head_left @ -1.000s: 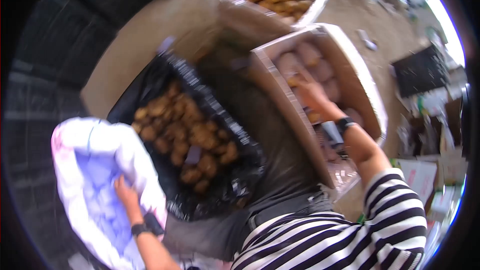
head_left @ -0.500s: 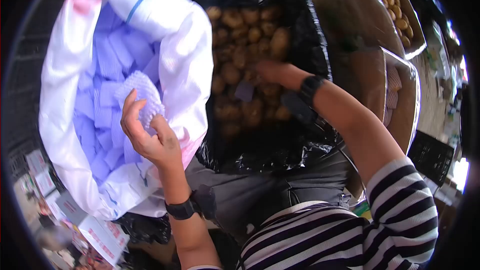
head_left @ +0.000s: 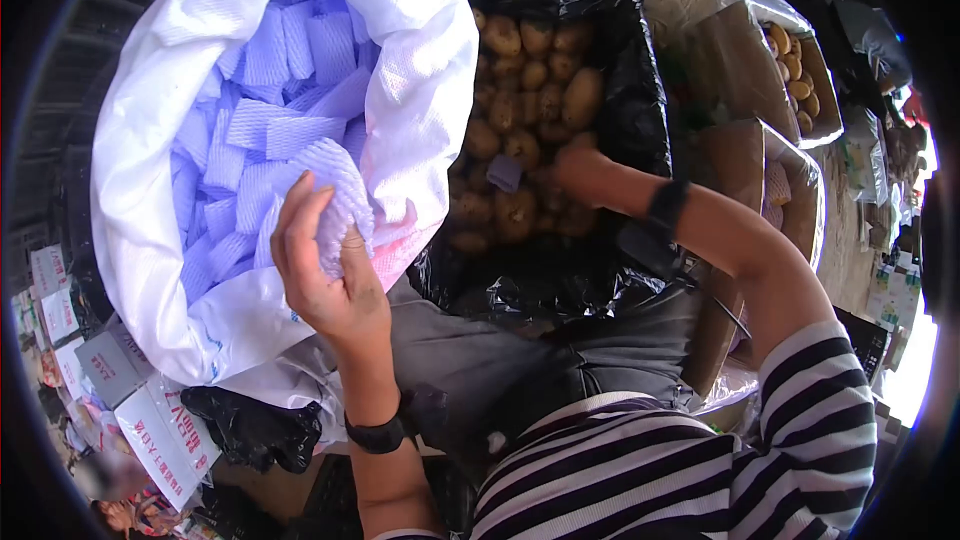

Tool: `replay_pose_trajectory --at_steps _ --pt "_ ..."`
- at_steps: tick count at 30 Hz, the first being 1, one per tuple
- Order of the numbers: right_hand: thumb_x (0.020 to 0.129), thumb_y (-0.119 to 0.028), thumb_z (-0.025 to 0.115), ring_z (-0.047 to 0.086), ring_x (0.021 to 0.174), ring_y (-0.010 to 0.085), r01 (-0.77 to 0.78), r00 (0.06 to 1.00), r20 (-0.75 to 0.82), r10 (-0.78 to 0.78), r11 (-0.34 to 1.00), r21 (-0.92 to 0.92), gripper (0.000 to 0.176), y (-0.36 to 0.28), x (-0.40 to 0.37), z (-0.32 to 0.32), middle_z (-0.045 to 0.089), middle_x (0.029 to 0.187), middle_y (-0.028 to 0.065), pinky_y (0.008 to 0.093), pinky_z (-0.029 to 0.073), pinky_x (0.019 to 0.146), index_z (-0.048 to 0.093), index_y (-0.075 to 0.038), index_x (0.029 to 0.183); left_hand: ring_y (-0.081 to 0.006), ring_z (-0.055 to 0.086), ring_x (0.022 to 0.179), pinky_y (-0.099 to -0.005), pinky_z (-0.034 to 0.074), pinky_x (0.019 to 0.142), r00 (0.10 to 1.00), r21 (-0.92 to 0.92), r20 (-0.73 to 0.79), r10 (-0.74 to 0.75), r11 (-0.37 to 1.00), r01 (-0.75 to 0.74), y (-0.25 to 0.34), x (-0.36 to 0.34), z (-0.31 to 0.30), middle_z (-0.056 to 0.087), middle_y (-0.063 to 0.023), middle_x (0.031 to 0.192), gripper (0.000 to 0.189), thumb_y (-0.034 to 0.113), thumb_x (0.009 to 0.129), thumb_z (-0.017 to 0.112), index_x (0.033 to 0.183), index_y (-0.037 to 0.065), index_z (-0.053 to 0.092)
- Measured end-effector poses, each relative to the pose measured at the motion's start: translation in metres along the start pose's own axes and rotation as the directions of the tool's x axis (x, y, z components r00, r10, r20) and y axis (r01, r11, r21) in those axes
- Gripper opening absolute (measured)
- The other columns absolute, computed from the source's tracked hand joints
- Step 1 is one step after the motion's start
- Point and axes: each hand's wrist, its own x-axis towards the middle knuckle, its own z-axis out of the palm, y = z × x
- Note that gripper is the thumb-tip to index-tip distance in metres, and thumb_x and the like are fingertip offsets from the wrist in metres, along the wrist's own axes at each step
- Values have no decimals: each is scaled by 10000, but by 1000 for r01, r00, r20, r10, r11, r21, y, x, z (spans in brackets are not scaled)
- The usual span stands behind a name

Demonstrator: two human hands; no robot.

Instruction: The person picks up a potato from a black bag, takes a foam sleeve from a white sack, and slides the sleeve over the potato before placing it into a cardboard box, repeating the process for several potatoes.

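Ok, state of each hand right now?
Left hand: holding a pale purple foam-mesh sleeve between thumb and fingers.
Right hand: down among brown, rounded produce in black plastic lining; grip can't be told.

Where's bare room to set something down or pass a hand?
Bare black liner shows between the potatoes and the lap; possibly room for a hand. Crowded: the white sack, heaped with foam sleeves, and the potatoes around the right hand.

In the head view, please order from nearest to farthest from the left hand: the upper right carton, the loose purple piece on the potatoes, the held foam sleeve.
From the left hand:
1. Held foam sleeve, at the fingers.
2. Loose purple piece, to the right, on the potatoes.
3. Upper right carton, far to the right.
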Motion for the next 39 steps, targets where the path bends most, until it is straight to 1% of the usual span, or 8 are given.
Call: replay_pose_trajectory --at_steps 5,10,17,22,24,28,33,39 --pt "636 -433 759 608 924 194 -274 914 197 356 180 945 719 -39 -124 -41 631 991 133 318 486 799 521 -4 1162 -293 496 997 -358 406 834 995 46 78 -60 997 56 37 -17 15 468 -142 1135 179 38 798 556 970 -2 587" --pt "781 -401 628 505 1115 246 208 972 -188 142 -893 400 704 -124 -157 -48 509 1213 149 382 381 967 374 33 1274 -303 514 899 -386 430 719 917 66 395 60 994 -93 67 -50 76 521 -131 967 154 48 754 549 906 63 570" --pt "777 -358 638 526 1078 233 332 939 -254 233 -810 484 668 -129 -125 -36 524 1189 144 360 397 941 392 44 1251 -15 478 627 -181 385 556 455 -389 700 -551 240 889 68 -61 72 616 7 717 225 186 828 616 874 -31 656" --pt "797 -246 645 568 971 173 373 910 -160 382 -588 718 541 -127 -129 -64 576 1071 105 294 451 858 442 38 1210 -66 525 577 -224 401 519 717 -452 384 -582 558 696 64 -48 72 591 21 681 151 132 793 649 876 6 641" --pt "806 -228 634 572 952 162 375 868 -94 488 -518 769 494 -130 -126 -69 590 1031 92 282 456 841 464 35 1188 -160 546 521 -270 416 483 984 -51 131 118 992 -112 83 -49 64 570 -24 628 172 98 756 651 915 33 638" --pt "835 -173 532 594 814 165 267 850 174 498 -691 672 265 -132 -119 -36 603 890 82 289 487 742 553 25 1011 -143 547 585 -264 441 535 730 -169 353 585 807 -565 112 -64 58 555 -12 730 195 130 814 558 996 85 611" --pt "860 -153 495 590 927 170 670 721 53 691 -714 203 265 -114 -197 -19 608 1009 89 318 476 821 543 9 1064 -301 561 955 -371 446 826 957 140 173 -233 968 210 -30 16 20 556 -128 1135 446 322 861 563 1185 27 480" --pt "884 -263 478 527 1080 232 943 141 20 990 -141 301 412 -63 -334 44 539 1173 119 396 424 931 442 -30 1221 -345 574 907 -385 450 776 859 583 467 -212 804 -118 -209 22 -33 595 -208 1020 345 261 813 607 1028 -8 589"
